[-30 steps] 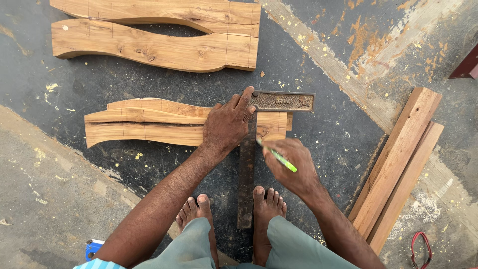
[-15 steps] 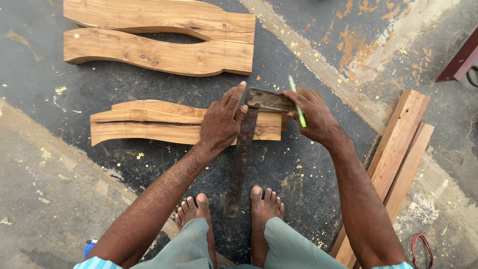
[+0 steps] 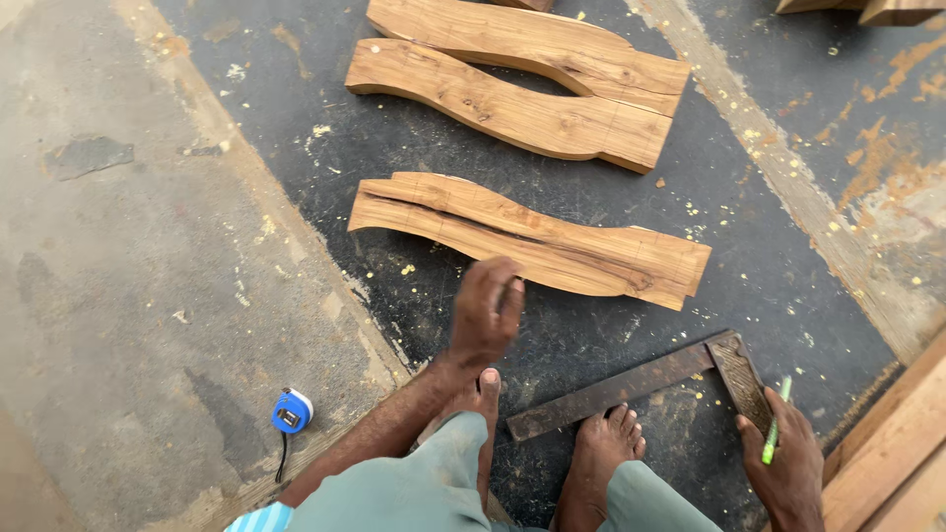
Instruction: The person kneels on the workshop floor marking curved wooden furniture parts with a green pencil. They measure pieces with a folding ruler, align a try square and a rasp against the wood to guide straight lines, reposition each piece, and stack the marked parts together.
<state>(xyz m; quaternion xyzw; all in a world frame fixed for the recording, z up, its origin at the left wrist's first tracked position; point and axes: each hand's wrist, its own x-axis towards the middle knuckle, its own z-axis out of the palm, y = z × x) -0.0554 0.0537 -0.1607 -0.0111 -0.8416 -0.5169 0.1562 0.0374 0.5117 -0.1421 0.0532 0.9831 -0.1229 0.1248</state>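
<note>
A pair of curved wooden pieces (image 3: 532, 241) lies side by side on the dark floor in front of me. My left hand (image 3: 486, 313) hovers just below them, blurred, fingers curled and holding nothing that I can see. My right hand (image 3: 783, 458) at the lower right grips a green pencil (image 3: 775, 426) and rests against the stock of a rusty metal try square (image 3: 641, 382). The square lies flat on the floor beside my bare right foot (image 3: 603, 448), off the wood.
Two more curved wooden pieces (image 3: 522, 84) lie further away. Straight planks (image 3: 887, 453) run along the right edge. A blue tape measure (image 3: 291, 412) sits on the pale concrete at the lower left. Wood chips dot the floor.
The try square has come off the curved pieces and now lies on the floor to the right. My left hand has lifted off the wood. The view has swung left.
</note>
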